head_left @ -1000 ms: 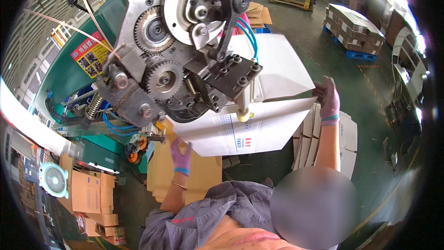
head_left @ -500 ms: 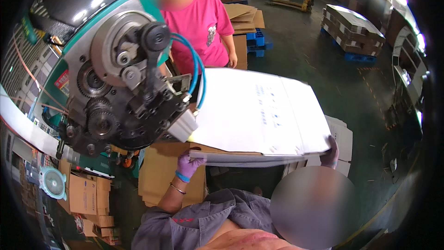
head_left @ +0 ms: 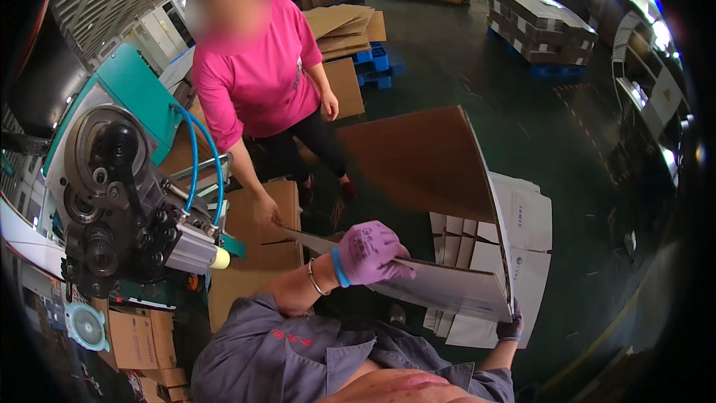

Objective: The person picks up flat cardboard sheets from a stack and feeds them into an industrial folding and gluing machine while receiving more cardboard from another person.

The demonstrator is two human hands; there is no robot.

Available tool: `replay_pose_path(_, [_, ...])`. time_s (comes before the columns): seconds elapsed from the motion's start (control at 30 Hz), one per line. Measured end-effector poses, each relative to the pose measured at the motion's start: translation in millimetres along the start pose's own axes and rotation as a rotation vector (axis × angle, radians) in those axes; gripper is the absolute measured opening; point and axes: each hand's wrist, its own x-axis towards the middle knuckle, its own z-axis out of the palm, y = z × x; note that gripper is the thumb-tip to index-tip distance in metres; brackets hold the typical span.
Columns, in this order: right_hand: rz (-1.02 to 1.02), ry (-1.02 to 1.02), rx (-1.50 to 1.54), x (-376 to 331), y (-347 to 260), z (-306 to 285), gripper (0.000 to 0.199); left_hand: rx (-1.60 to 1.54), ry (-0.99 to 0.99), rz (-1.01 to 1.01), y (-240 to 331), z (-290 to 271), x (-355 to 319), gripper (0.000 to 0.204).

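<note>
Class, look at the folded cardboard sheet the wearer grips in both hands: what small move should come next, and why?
Probably lower the sheet onto the white stack beneath it. The left hand pinches its near edge and the right hand its lower corner, the brown flap stands tilted up, and like white flat sheets already lie directly below on the floor.

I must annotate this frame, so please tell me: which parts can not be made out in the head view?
- Right hand: mostly hidden behind the folded cardboard sheet; its grip is unclear.
- Left hand fingertips: curled over the sheet's edge.
- Flat carton stack: partly covered by the sheet.
- Stitching machine: cut off by the left rim.
</note>
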Motion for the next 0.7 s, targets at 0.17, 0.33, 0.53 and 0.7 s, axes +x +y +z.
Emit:
replay_pose_path(0.17, [0.032,-0.007,-1.757,61,-74,72,0.036,-0.003,-0.178,0.108,7,16,14,0.029])
replay_pose_path(0.33, [-0.085,-0.542,-0.782,150,-109,311,0.058,-0.030,-0.376,0.311,13,18,8,0.022])
replay_pose_path(0.53, [-0.209,-0.764,-1.824,179,-39,523,0.029,0.088,-0.412,0.163,9,5,-2,0.029])
replay_pose_path(0.7, [-0.333,-0.634,-1.737,163,-9,529,0.027,-0.255,-0.426,-0.215,-36,-20,-40,0.040])
